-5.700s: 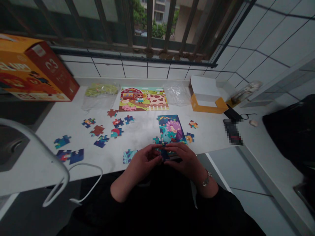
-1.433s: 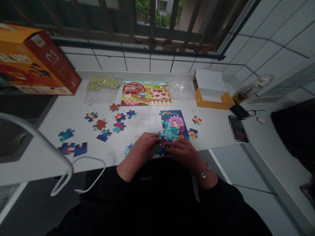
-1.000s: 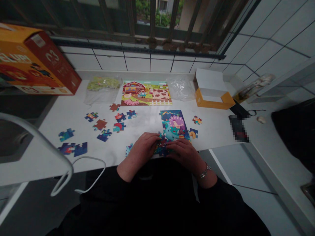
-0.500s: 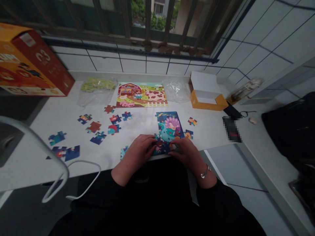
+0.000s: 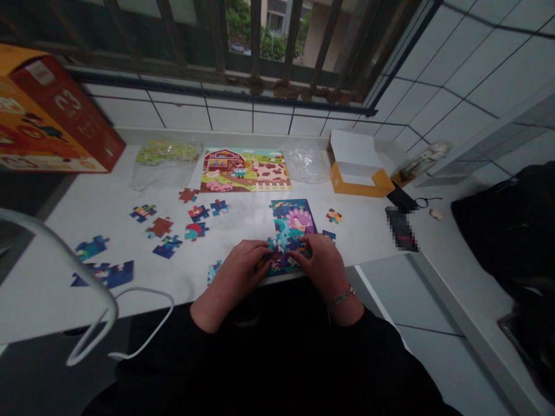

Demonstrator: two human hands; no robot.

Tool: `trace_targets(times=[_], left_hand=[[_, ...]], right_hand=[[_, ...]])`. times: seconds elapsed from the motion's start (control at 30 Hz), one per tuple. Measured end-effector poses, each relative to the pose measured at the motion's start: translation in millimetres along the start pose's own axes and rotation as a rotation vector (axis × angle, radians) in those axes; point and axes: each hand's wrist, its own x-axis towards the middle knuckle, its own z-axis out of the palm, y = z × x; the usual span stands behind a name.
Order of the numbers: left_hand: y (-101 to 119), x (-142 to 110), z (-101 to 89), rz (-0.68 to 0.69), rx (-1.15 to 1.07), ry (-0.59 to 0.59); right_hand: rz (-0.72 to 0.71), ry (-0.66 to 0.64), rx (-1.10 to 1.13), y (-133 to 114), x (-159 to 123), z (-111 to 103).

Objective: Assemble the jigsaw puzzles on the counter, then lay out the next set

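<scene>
A partly assembled jigsaw puzzle, dark blue with a purple peacock, lies at the table's front edge. At its lower left, my left hand has curled fingers and thumb closed on the puzzle's edge. My right hand is over the lower right part, thumb and fingers pinched on a puzzle piece that they mostly cover. Partly behind the right hand lies a loose blue piece; above it is an orange and yellow piece. Another piece sits left of my left hand, partly hidden by it.
Several loose puzzle pieces are spread over the left side. Along the back stand a farm picture, plastic bags and an open yellow box. A large orange box is far left. A white curved tube crosses the front left.
My right hand has shifted left and slightly up over the puzzle, its fingertips nearer the middle. The left hand stays at the left edge. The whole view has moved slightly.
</scene>
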Motion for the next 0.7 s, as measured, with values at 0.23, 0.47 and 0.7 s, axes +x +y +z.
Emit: trace_targets(times=[0.23, 0.47, 0.7], left_hand=[[2.9, 2.1, -2.9, 0.009, 0.009, -0.009], [1.4, 1.7, -1.3, 0.004, -0.011, -0.010], [-0.8, 1.5, 0.7, 0.013, 0.012, -0.007]], right_hand=[[-0.159, -0.138, 0.054, 18.1, 6.8, -12.5], [-0.161, -0.196, 0.096, 30.1, 16.3, -16.7], [-0.151, -0.134, -0.080, 11.4, 13.8, -12.9]])
